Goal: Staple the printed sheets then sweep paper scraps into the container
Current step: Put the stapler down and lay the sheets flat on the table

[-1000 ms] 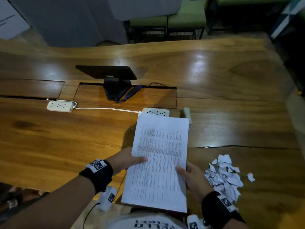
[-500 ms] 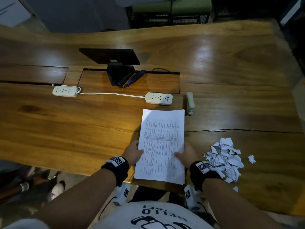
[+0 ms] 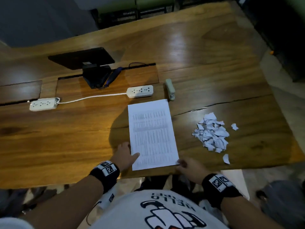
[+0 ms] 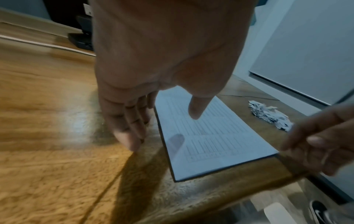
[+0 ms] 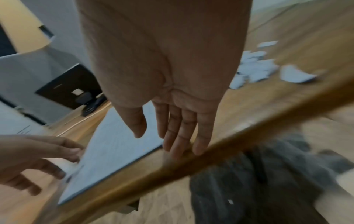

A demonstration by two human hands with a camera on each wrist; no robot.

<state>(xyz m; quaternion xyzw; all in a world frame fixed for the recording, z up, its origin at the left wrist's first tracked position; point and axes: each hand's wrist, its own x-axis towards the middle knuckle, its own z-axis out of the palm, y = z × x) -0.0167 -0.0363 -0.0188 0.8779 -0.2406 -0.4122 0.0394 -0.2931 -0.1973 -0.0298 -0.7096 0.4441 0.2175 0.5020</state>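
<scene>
**Desk:** What does the overhead view show?

**Photographer:** A stack of white printed sheets (image 3: 152, 134), covered in rows of small type, lies flat on a broad polished wooden table (image 3: 66, 138), its near edge close to the table's front edge. The person's left hand (image 3: 126, 154) rests at the lower left side of the sheets, fingers straight and together on the wood, thumb lying over the paper's margin. The right hand (image 3: 189, 167) sits at the lower right corner, fingers loose and extended, touching or almost touching that corner; which, I cannot tell.

**Desk:** Is either hand gripping anything?

**Photographer:** No. The wrist views show the left hand (image 4: 153, 75) with fingertips (image 4: 130, 142) down on the table just beside the sheets (image 4: 210, 136), and the right hand (image 5: 162, 75) with straight fingers (image 5: 180, 136) at the table's front edge, holding nothing.

**Desk:** And the stapler?

**Photographer:** A pale green stapler (image 3: 170, 89) lies untouched just beyond the far right corner of the sheets, beside a white power strip (image 3: 140, 91). A white cord joins that to a second white power strip (image 3: 43, 104) further left.

**Desk:** The scraps?

**Photographer:** A heap of torn white paper scraps (image 3: 211, 133) sits to the right of the sheets, well apart from both hands, with two loose pieces (image 3: 234, 126) nearby.

**Desk:** Anything else?

**Photographer:** A black monitor on a stand (image 3: 85, 61) stands at the back.
</scene>
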